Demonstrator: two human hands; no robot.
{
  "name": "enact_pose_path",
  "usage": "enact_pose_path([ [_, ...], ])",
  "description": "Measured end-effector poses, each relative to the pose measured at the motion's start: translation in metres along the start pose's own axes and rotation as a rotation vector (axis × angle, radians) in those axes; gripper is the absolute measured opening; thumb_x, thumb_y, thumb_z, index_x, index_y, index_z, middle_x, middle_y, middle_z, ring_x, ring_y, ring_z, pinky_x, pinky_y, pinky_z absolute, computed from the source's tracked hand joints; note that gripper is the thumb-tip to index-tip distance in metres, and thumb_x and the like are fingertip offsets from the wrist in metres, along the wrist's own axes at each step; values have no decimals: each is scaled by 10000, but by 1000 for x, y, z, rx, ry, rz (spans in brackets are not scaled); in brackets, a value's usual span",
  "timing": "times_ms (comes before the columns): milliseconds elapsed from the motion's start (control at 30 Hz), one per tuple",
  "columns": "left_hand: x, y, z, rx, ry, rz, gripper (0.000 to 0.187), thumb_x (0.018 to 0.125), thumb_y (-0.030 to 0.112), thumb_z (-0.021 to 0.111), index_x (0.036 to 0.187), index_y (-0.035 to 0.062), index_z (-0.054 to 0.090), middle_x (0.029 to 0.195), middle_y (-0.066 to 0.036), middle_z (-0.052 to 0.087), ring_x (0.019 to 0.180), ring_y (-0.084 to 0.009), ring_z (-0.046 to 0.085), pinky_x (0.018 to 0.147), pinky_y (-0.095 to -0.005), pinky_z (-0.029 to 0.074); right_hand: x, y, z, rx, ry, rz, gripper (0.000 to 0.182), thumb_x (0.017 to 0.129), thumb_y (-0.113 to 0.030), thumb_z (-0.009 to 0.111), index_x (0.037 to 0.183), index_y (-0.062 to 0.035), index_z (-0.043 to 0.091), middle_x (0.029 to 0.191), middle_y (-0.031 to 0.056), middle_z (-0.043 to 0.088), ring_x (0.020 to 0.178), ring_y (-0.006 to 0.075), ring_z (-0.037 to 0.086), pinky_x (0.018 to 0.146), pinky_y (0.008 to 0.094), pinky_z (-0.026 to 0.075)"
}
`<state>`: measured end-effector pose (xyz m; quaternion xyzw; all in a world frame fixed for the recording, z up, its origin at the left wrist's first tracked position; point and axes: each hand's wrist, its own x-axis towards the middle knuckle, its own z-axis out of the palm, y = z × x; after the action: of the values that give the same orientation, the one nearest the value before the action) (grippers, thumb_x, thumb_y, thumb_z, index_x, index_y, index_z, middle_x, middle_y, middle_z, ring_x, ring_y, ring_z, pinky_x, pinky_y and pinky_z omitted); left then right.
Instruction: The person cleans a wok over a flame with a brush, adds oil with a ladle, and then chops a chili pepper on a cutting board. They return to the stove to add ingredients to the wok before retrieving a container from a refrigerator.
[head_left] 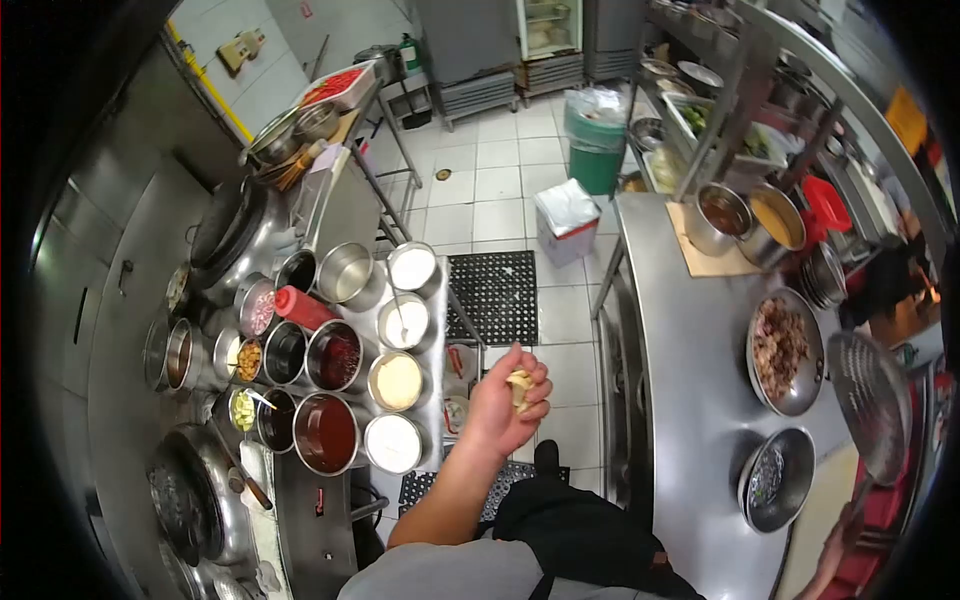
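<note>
My left hand (508,402) is raised over the floor between the two counters, its fingers curled round a pale yellow piece of food (520,388). Most of that piece is hidden by the fingers, so its kind does not show. Nearest on the left are a steel pot of pale yellow powder (397,381) and a pot of white powder (394,443). Behind them stands another pot of white contents with a spoon (404,322). A pot of dark red-brown sauce (325,433) sits further left. My right hand is outside the picture.
The right counter (690,370) carries a bowl of chopped meat (783,350), a steel bowl (777,480), a large skimmer (870,405) and two sauce pots on a board. Woks line the far left. A green bin (596,150) and a white-topped box (567,220) stand ahead.
</note>
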<state>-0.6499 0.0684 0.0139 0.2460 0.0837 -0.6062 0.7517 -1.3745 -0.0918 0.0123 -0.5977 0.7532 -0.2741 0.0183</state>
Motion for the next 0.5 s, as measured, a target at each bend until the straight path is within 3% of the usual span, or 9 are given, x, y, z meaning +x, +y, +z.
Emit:
enact_pose_path([
  [133, -6, 17, -6, -53, -22, 36, 304, 1025, 352, 455, 857, 107, 524, 800, -20, 502, 617, -112, 426, 431, -216, 304, -49, -232, 40, 516, -380, 48, 328, 985, -424, 561, 976, -97, 551, 606, -63, 396, 503, 31, 340, 439, 228, 235],
  [233, -14, 27, -20, -106, 18, 86, 311, 1027, 347, 447, 853, 100, 519, 803, -25, 503, 628, -114, 430, 442, -222, 311, -57, -323, 73, 696, -693, 56, 327, 995, -409, 542, 850, -123, 471, 582, -30, 422, 453, 63, 396, 393, 236, 332],
  [267, -18, 30, -22, -81, 58, 128, 313, 1027, 345, 444, 848, 97, 515, 801, -29, 501, 635, -117, 435, 448, -224, 315, -53, -340, 88, 767, -791, 53, 310, 997, -391, 536, 882, -109, 480, 569, -12, 431, 408, 89, 417, 352, 254, 390],
  [400, -34, 49, -25, -131, 119, 234, 220, 987, 285, 506, 855, 113, 548, 753, -19, 507, 580, -134, 457, 418, -233, 318, -48, -417, 144, 1041, -1072, 42, 277, 983, -338, 571, 920, -87, 473, 557, -10, 425, 368, 98, 412, 319, 261, 408],
  [500, -32, 63, -39, -90, 110, 338, 287, 1016, 332, 464, 855, 100, 518, 810, -40, 514, 648, -135, 452, 462, -242, 318, -44, -480, 175, 1113, -1237, -26, 263, 955, -293, 625, 949, -83, 466, 562, -11, 421, 372, 93, 412, 316, 260, 403],
])
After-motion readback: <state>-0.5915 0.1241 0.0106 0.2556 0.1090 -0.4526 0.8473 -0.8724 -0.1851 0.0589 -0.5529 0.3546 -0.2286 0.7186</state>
